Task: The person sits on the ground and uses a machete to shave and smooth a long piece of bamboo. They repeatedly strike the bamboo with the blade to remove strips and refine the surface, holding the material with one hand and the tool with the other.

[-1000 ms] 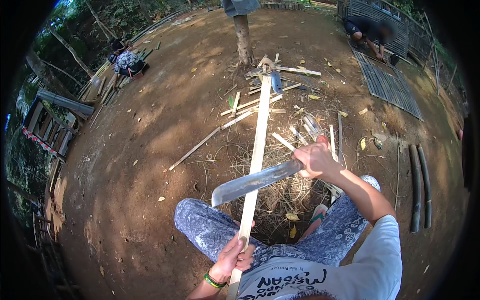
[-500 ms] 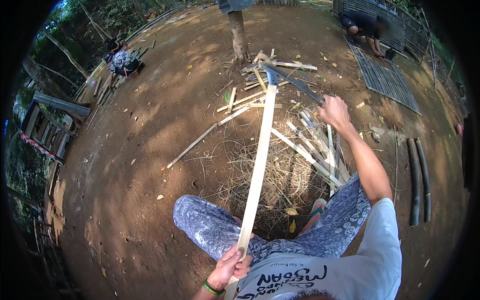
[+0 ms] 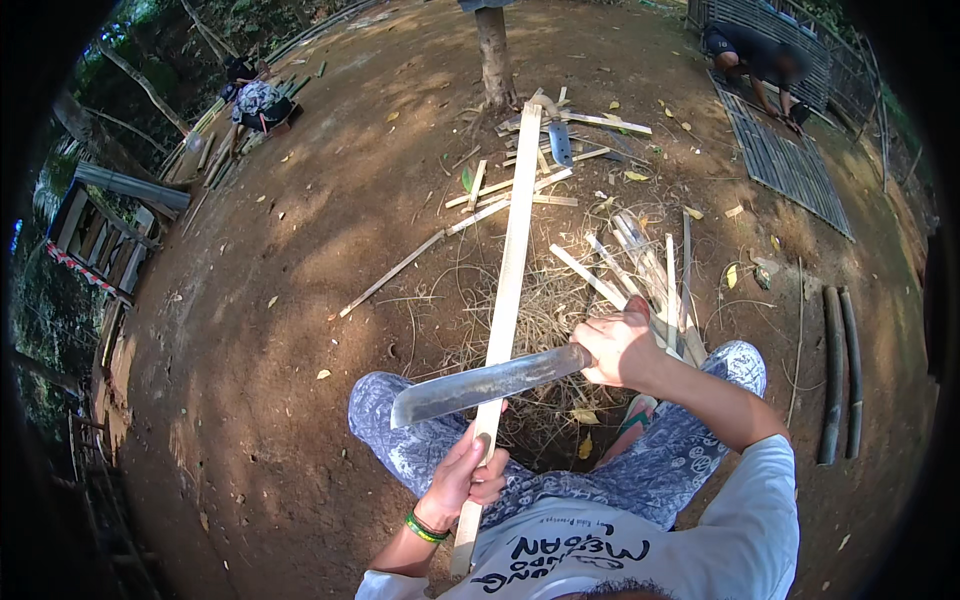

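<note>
Left hand: gripped strip
Right hand: gripped knife
Knife: came back from strip's far end, nearer left hand

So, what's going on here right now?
The person's left hand grips a long pale strip near its lower end. The right hand holds a machete by its handle, the blade crossing over the strip; whether they touch is hard to tell. Thin shavings lie on the ground ahead. Farther off to the right, a co-worker bends over a slatted panel.
</note>
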{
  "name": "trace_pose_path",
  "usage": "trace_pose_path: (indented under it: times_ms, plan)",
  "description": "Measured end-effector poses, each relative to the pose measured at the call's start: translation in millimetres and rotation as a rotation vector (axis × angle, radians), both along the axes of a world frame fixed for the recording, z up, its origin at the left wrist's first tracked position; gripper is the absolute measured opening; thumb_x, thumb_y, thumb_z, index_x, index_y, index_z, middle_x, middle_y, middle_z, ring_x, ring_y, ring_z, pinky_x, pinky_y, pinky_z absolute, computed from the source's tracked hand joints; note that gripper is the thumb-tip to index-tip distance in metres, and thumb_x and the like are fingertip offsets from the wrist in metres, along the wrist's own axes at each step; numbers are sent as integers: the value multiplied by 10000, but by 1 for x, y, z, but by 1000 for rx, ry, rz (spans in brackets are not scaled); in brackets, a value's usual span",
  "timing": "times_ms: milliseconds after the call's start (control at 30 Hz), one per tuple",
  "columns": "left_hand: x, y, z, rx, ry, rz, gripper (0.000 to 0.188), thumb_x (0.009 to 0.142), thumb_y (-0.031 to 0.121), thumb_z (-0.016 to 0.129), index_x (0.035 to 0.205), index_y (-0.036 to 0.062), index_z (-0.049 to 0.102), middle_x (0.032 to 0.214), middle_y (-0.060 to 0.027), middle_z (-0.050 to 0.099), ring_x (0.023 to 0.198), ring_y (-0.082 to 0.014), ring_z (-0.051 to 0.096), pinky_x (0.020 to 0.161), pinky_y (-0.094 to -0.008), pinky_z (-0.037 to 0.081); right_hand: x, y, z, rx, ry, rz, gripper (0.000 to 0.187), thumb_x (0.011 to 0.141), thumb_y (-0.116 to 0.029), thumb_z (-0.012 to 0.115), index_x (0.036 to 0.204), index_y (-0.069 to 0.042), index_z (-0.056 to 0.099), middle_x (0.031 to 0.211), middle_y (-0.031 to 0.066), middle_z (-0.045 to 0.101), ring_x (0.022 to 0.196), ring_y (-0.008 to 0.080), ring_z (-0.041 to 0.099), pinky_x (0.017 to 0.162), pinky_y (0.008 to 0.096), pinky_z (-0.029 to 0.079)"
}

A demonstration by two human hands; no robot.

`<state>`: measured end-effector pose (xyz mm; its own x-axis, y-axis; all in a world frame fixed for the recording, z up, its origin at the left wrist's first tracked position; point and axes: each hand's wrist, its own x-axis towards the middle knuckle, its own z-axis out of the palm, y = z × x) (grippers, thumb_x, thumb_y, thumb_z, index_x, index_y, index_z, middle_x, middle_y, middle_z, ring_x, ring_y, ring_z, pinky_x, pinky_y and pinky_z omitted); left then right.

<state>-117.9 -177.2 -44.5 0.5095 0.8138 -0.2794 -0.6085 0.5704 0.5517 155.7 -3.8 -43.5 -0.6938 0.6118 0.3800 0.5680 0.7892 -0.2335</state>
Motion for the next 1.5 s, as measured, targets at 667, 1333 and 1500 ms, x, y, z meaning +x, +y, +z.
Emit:
trace_pose_path:
  times_ms: [667, 1333, 1500]
  plan:
    - [-1, -23, -2, 0, 26, -29, 582, 1070, 392, 391, 1581, 252, 150, 680, 30, 278, 472, -50, 237, 406, -206, 205, 19, 40, 9, 122, -49, -247, 155, 736, -190, 695, 727, -84, 583, 539, 88, 569, 486, 264, 609, 502, 409, 488]
    - [-3, -37, -3, -46, 3, -57, 577, 1073, 378, 391, 1582, 249, 151, 683, 26, 275, 483, -54, 230, 419, -211, 211, 33, 68, 24, 102, 151, -196, 82, 735, -97, 659, 701, -58, 594, 558, 138, 581, 486, 315, 594, 507, 421, 472]
    - [-5, -43, -8, -103, -22, -56, 560, 1079, 371, 369, 1581, 246, 154, 684, 25, 271, 487, -51, 228, 427, -211, 220, 45, 81, 32, 47, 71, -373, 114, 721, -126, 684, 770, -65, 601, 601, 131, 607, 575, 349, 634, 570, 460, 499]
